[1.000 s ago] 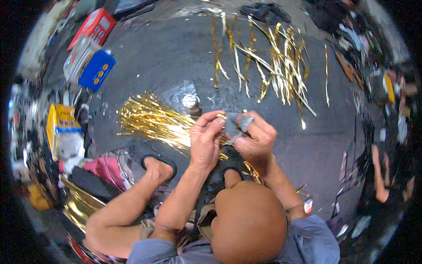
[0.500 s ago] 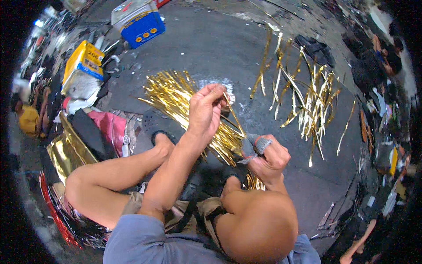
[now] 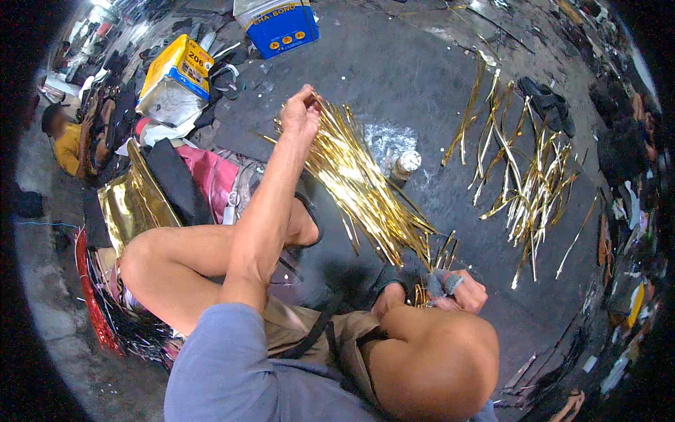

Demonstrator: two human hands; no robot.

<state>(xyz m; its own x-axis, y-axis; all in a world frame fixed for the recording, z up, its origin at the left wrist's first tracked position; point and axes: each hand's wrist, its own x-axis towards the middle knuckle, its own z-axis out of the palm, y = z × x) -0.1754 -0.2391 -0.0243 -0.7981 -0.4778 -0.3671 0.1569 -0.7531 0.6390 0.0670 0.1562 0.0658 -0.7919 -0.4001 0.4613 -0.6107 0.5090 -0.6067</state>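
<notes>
Shiny gold strips [image 3: 365, 190] lie in a long, loose bundle on the dark ground before me. My left hand [image 3: 301, 116] is stretched out to the far end of that bundle, its thumb and fingers pinched on gold strip. Low beside my right foot, my right hand [image 3: 463, 290] is closed, with grey wraps on its fingers. Gold strip ends stick up just beyond it, and more gold strips [image 3: 421, 294] show between it and my foot; its grip is partly hidden. A small capped bottle [image 3: 406, 165] stands to the right of the bundle.
More gold strips [image 3: 538, 190] lie scattered at right, near a dark cloth [image 3: 547, 104]. A yellow-and-blue tin [image 3: 179, 81] and a blue-and-white tin [image 3: 281, 32] stand at the far left. Gold sheet [image 3: 140, 200] and red strips [image 3: 97, 302] lie beside my left knee. Another person [image 3: 74, 144] sits at far left.
My left hand has moved away from my right hand to the far end of the bundle. My right hand has lowered toward my foot. The view has shifted, uncovering the bottle.
</notes>
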